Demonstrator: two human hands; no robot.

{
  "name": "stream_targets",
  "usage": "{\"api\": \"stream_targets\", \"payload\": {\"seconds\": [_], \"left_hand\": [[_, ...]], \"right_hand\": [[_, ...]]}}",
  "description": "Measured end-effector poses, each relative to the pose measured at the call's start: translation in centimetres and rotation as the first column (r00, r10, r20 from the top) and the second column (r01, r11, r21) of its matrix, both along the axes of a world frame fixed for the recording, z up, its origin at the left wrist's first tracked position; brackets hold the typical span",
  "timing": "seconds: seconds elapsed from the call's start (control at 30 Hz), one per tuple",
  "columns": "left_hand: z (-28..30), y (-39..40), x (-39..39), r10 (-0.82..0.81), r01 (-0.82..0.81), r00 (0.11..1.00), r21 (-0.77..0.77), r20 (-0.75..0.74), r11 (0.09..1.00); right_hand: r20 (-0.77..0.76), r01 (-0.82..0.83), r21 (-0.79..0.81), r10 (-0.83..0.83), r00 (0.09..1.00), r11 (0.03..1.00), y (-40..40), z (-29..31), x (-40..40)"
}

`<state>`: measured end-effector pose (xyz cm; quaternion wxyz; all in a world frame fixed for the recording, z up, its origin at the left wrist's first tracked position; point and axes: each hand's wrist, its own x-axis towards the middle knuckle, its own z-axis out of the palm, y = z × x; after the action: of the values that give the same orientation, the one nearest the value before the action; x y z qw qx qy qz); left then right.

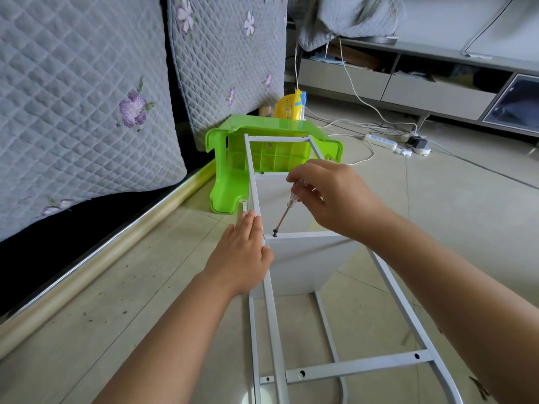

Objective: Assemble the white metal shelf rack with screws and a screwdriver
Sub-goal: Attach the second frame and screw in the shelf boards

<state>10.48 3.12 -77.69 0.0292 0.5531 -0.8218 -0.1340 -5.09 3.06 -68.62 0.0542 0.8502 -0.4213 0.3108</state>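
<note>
The white metal rack frame [358,367] lies on the tiled floor, running away from me. A white shelf panel [303,263] sits across it. My left hand [242,258] presses flat, fingers straight, against the frame's left rail beside the panel's corner. My right hand [329,196] grips the clear handle of a screwdriver [287,209]. Its tip stands on a dark screw [275,233] at the panel's left edge.
A green plastic stool [227,182] lies on its side under the frame's far end. Behind it are a yellow object [290,107], quilted sofa cushions [87,112], a power strip with cables [382,141] and a low grey cabinet [437,91].
</note>
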Motion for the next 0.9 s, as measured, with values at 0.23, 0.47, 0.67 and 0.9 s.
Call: {"api": "stream_targets", "payload": {"seconds": [0.23, 0.47, 0.67, 0.9], "left_hand": [[-0.3, -0.2, 0.0, 0.001, -0.001, 1.000, 0.024, -0.019, 1.000], [-0.4, -0.3, 0.0, 0.020, -0.017, 0.998, 0.046, -0.056, 0.999], [-0.3, -0.2, 0.0, 0.016, -0.014, 0.999, 0.050, -0.049, 0.999], [0.0, -0.1, 0.1, 0.024, -0.020, 0.998, 0.071, -0.051, 0.997]], "right_hand": [[-0.298, 0.068, 0.093, -0.038, 0.954, 0.993, -0.5, 2.0, 0.6], [-0.541, 0.290, 0.260, -0.110, 0.834, 0.921, -0.4, 3.9, 1.7], [-0.676, 0.366, 0.328, -0.054, 0.735, 0.871, -0.5, 5.4, 2.2], [-0.752, 0.374, 0.265, -0.052, 0.657, 0.889, -0.3, 6.0, 2.9]]}}
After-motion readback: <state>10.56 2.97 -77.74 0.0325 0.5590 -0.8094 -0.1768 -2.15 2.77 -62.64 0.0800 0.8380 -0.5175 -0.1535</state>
